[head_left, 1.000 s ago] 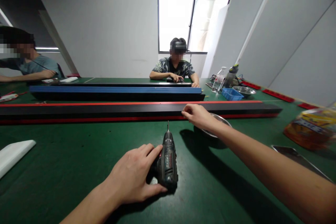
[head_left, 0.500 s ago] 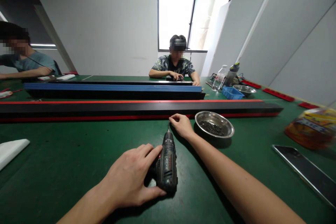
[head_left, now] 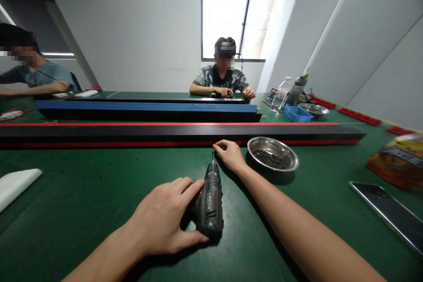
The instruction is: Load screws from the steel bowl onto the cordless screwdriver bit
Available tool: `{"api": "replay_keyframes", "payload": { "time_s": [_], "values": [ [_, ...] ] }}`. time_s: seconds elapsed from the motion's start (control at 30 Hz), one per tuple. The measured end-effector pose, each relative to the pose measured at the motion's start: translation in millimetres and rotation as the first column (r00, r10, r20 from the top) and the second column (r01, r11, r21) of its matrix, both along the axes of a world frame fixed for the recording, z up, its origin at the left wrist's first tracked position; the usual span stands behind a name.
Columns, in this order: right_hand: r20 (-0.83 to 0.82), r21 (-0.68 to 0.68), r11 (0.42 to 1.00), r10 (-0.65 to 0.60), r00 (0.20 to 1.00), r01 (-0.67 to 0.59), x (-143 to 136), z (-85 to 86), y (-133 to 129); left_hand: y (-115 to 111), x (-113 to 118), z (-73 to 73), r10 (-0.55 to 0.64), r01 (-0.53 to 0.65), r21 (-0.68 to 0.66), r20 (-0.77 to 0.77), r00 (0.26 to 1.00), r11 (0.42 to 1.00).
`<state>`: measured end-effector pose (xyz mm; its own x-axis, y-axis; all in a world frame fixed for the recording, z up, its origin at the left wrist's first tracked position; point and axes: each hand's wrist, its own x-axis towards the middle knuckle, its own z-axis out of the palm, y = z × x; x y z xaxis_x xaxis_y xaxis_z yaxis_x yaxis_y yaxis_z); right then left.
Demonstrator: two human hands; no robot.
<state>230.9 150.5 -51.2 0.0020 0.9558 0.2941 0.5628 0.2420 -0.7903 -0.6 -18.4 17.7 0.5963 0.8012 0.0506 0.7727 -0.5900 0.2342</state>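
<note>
My left hand (head_left: 165, 216) is wrapped round a black cordless drill (head_left: 211, 205), which points away from me over the green table. Its thin bit reaches toward the near side of a long black bar with red edges (head_left: 165, 132). At the bit's tip, the thumb and forefinger of my right hand (head_left: 231, 155) are pinched together, close to the bar's red lower edge. Whatever lies between those fingertips is too small to make out. Just right of that hand is a steel bowl (head_left: 292, 158) holding many small dark pieces that look like screws.
Behind the black bar lies a long blue and black bar (head_left: 148, 108). A co-worker (head_left: 221, 79) sits opposite, another person (head_left: 42, 72) at left. To the right are a phone (head_left: 390, 216), a snack bag (head_left: 398, 163), a blue basket (head_left: 297, 113) and a bottle (head_left: 280, 94).
The view has shifted slightly. My hands and the drill hold nearly the same pose at the bar. Across the table, the co-worker's hand at the bar's right end has lifted.
</note>
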Motion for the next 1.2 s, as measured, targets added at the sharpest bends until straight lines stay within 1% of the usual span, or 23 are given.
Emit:
{"api": "replay_keyframes", "payload": {
  "time_s": [0.33, 0.6, 0.8, 0.93, 1.0, 1.2],
  "values": [
    [0.053, -0.015, 1.000, -0.002, 0.999, 0.003, 0.7, -0.2, -0.4, 0.6, 0.0, -0.5, 0.014, -0.014, 0.000, 0.006, 1.000, 1.000],
    [0.068, -0.021, 1.000, 0.023, 0.997, -0.021, 3.4, 1.7, -2.6, 0.5, 0.3, -1.1, 0.019, -0.018, -0.002, 0.021, 1.000, 1.000],
    [0.040, -0.025, 1.000, -0.018, 0.999, 0.019, 4.1, 5.0, -5.5, 0.8, 0.2, -0.9, 0.019, -0.019, -0.008, 0.018, 1.000, 1.000],
    [-0.036, -0.048, 0.995, 0.083, 0.996, -0.085, 4.3, 8.0, -8.2, 0.5, -0.2, -0.9, 0.018, -0.018, -0.001, 0.036, 0.999, 1.000],
    [-0.052, -0.064, 0.992, 0.106, 0.993, -0.110, 4.4, 8.6, -8.8, 0.0, 0.1, -1.4, 0.025, -0.025, 0.003, 0.032, 0.999, 1.000],
    [-0.025, -0.068, 0.997, 0.032, 0.999, -0.033, 3.0, 8.8, -8.7, 1.4, 2.1, -9.3, 0.067, -0.066, 0.084, -0.003, 0.998, 0.994]
  ]
}}
